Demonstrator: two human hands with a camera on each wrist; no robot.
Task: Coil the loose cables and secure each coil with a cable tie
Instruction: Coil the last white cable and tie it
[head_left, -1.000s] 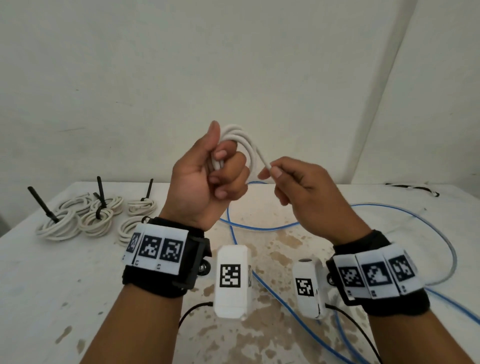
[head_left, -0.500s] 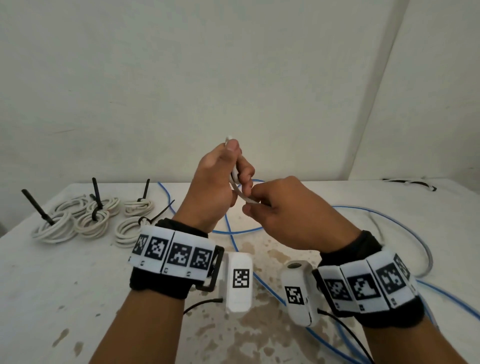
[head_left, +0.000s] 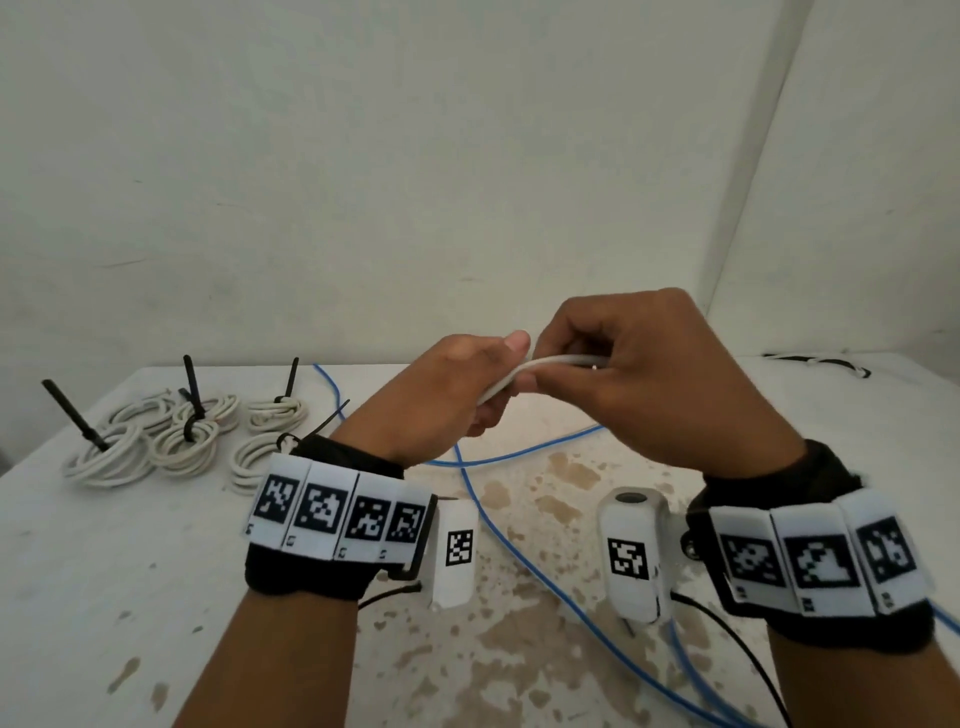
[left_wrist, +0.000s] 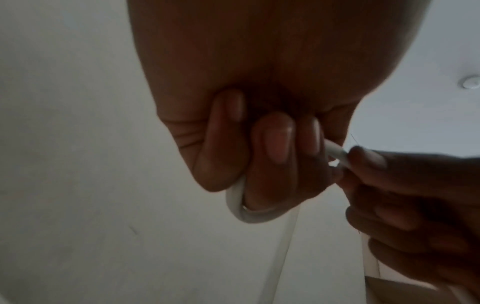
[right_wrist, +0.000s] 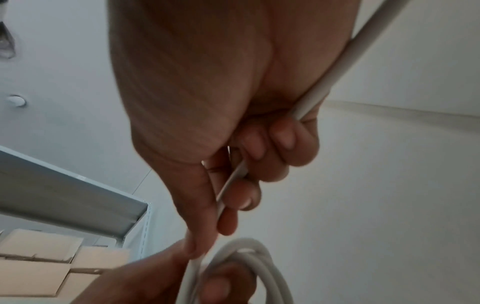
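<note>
Coiling a white cable (head_left: 524, 375) in both hands above the stained table (head_left: 130, 571).

The left hand (head_left: 441, 397) closes its curled fingers round the cable's loops, while the right hand (head_left: 654, 384) pinches the running strand between thumb and fingertips (its end just shows). Compared with half a second ago, the right hand has risen and crossed above the left. Tied white coils (head_left: 171, 439) with black cable ties (head_left: 192, 395) lie at far left; a blue cable (head_left: 519, 540) trails across the table.
</note>
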